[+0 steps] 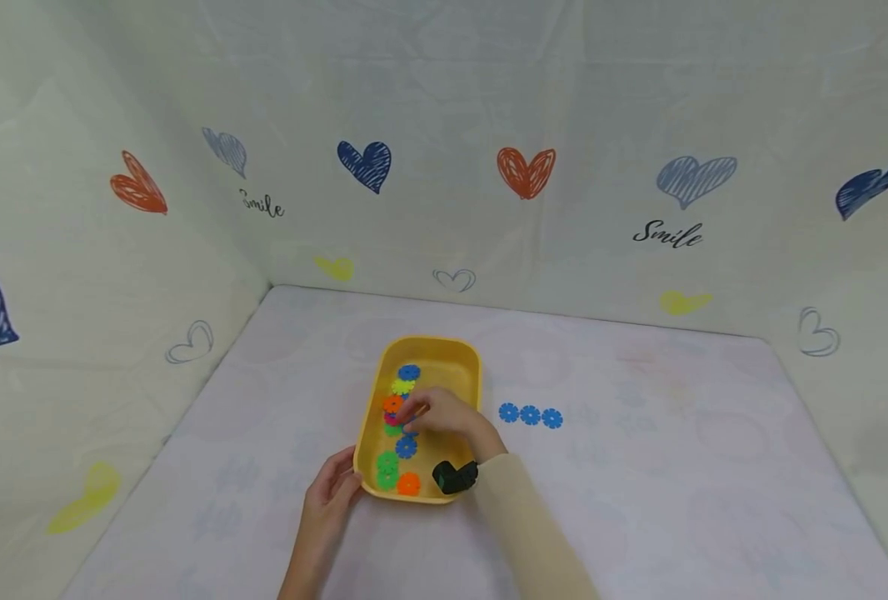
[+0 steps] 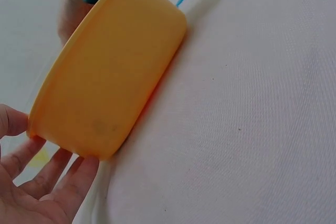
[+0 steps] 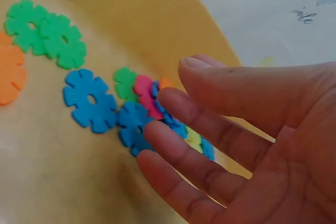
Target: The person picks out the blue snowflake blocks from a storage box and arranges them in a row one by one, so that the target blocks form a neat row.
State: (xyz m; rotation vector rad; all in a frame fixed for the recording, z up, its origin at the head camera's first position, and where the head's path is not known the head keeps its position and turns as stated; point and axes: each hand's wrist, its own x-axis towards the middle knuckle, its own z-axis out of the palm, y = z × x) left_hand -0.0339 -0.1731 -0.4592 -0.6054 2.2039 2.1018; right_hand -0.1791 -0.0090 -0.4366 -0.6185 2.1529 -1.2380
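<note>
A yellow plastic tray holds toothed plastic discs in blue, green, orange, pink and yellow. My left hand grips its near-left corner; in the left wrist view the thumb lies at the rim and the fingertips touch the outer wall. Over the discs inside reaches my right hand, its fingers loosely bent and apart, with nothing between them in the right wrist view. Beneath and beside those fingers lie a blue disc, a pink disc and a green disc.
Three blue discs lie in a row on the white tabletop, right of the tray. White sheeting with printed hearts stands behind the table and along its sides. A black device sits at my right wrist, over the tray's near-right corner.
</note>
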